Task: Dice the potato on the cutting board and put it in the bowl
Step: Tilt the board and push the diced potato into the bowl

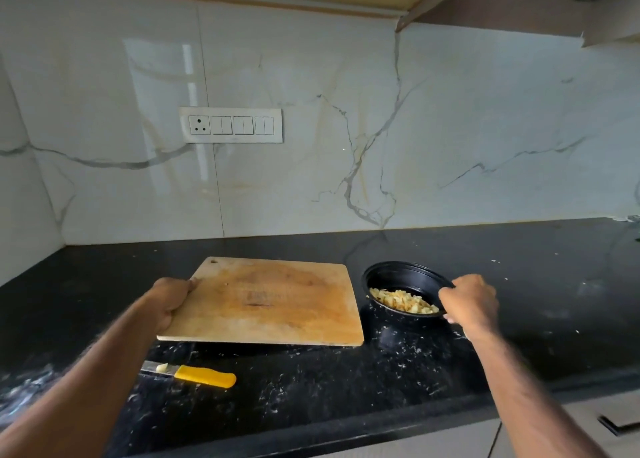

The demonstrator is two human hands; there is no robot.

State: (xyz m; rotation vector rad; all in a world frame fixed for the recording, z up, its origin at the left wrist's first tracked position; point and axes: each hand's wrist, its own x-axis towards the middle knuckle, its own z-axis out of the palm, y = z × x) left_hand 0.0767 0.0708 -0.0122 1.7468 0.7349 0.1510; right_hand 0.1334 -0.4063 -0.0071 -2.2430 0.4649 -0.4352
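Two hands engaged. Left hand (172,300) grips the left edge of the cutting board (273,302), thumb on top, fingers curled under. Right hand (470,302) grips the near-right rim of the bowl (398,277), fingers curled round it.

Diced potato (403,301): small pale-yellow cubes, some with darker brownish faces, heaped in the near side of the black bowl. Bowl appears tilted, mouth toward the far left; cannot tell whether its base touches the bench (536,284).

Board: bare wood, orange-brown staining across the centre, hang hole at far-left corner. A shadow lies under its near edge; whether it is lifted cannot be told. Its right edge is just beside the bowl.

Knife (194,374), yellow handle, lies near-left on the bench, apart from the board, with a pale potato piece (162,367) on the blade.

Open bench to the right of the bowl and behind the board up to the marble wall (346,128). White specks scattered on the near bench. Bench front edge runs close under both forearms.
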